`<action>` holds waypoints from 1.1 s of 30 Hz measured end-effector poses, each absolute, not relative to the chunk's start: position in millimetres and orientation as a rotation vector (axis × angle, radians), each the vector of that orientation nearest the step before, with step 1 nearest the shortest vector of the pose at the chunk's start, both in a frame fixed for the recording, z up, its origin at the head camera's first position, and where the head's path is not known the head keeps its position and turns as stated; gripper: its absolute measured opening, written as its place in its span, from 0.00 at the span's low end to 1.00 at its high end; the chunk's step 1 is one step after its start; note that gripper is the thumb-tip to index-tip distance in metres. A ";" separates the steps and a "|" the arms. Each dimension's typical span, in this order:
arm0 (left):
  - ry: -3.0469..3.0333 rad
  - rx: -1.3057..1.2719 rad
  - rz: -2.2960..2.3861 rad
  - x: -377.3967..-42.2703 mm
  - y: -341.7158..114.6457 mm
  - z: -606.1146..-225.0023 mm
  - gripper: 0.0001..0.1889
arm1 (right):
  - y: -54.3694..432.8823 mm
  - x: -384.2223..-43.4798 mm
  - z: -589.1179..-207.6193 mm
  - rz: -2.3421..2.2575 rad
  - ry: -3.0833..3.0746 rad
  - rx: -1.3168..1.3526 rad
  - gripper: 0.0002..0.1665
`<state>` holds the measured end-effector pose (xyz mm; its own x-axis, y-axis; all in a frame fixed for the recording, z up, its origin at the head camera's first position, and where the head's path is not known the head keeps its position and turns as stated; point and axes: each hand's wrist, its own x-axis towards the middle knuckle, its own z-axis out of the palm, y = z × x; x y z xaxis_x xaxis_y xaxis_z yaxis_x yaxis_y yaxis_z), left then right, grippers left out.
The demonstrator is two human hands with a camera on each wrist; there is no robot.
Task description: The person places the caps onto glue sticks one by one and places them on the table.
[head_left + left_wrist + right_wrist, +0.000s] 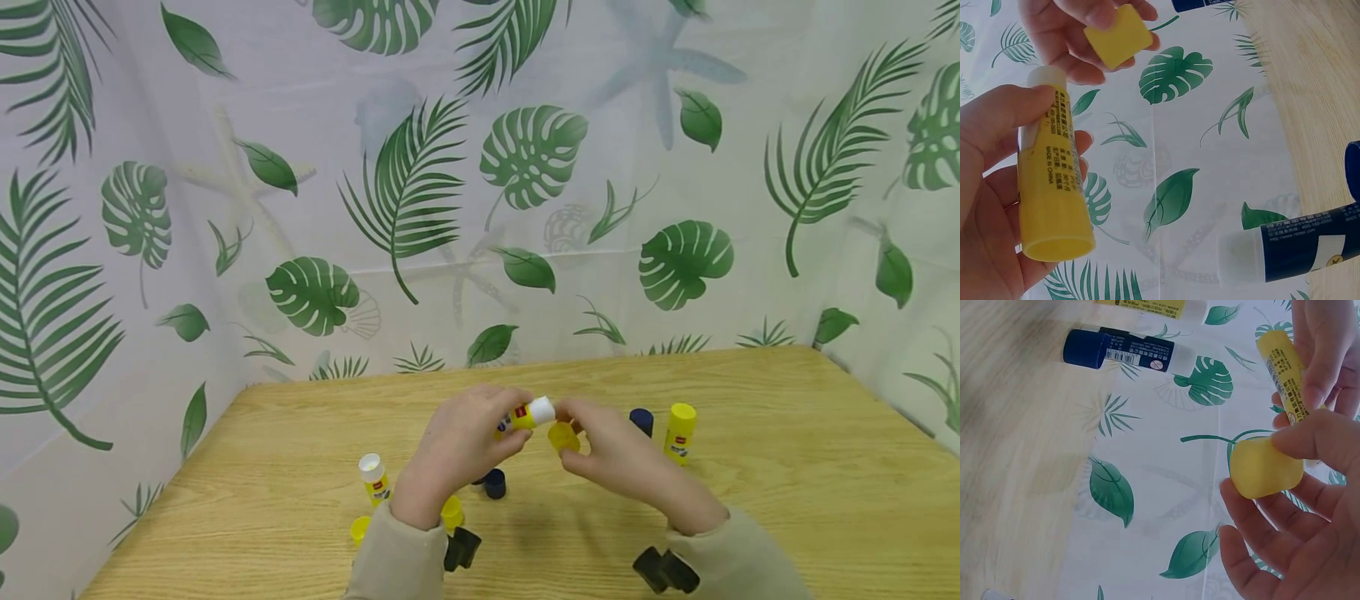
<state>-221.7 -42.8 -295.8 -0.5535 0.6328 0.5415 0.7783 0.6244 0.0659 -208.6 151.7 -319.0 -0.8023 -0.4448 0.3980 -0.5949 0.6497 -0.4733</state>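
Note:
My left hand grips a yellow glue stick round its barrel, with its white top bare and tilted toward the right hand. Between thumb and fingers, my right hand pinches a yellow cap. The cap is close to the white end of the stick but apart from it, as the left wrist view shows. Below the left hand, a navy cap stands on the table. Behind the right wrist stands a yellow glue stick, and a navy piece is partly hidden beside it.
Left of the left forearm stands an uncapped yellow glue stick. A yellow cap lies near it, and another yellow piece shows beside the left wrist. A leaf-printed cloth hangs behind the wooden table.

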 end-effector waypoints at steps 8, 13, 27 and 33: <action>-2.394 -1.098 -0.408 -221.6 -42.9 -295.9 0.13 | 150.6 -206.1 -315.9 0.957 -2.517 0.734 0.18; -2.409 -1.088 -0.402 -221.6 -42.9 -295.5 0.14 | 149.3 -203.3 -312.9 0.992 -2.457 0.692 0.18; -2.372 -1.106 -0.384 -221.8 -43.2 -296.7 0.13 | 145.3 -202.3 -313.8 1.014 -2.418 0.755 0.19; -2.381 -1.118 -0.393 -221.7 -42.8 -296.5 0.13 | 145.0 -201.9 -313.0 0.957 -2.388 0.746 0.19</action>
